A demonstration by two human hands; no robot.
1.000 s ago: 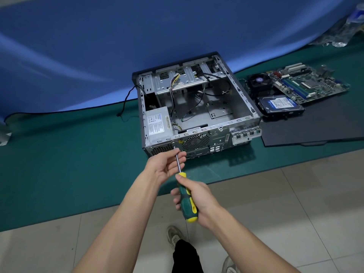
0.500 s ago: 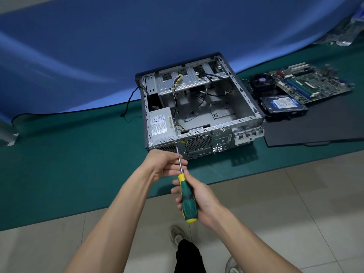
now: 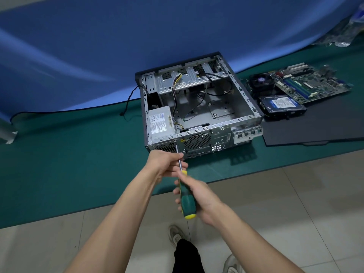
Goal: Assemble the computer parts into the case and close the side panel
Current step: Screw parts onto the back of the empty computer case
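Note:
An open metal computer case (image 3: 246,107) lies on its side on the green mat, its rear panel facing me. A grey power supply (image 3: 160,123) sits in its near left corner. My right hand (image 3: 199,198) grips the green and yellow handle of a screwdriver (image 3: 186,200). The tip touches the rear panel at the power supply's upper right corner. My left hand (image 3: 167,163) pinches the metal shaft just behind the panel. A motherboard (image 3: 309,82), a fan cooler (image 3: 262,80) and a hard drive (image 3: 281,105) lie right of the case. The dark side panel (image 3: 325,127) lies flat under them.
A green mat (image 3: 69,164) covers the floor under the case, with a blue cloth (image 3: 137,26) behind. A black cable (image 3: 130,99) trails left from the case. Grey tiles (image 3: 285,203) lie nearest me, with my shoes and a dark trouser leg at the bottom.
The view has shifted slightly. Both hands stay on the screwdriver at the same rear-panel spot; my right hand has turned a little round the handle.

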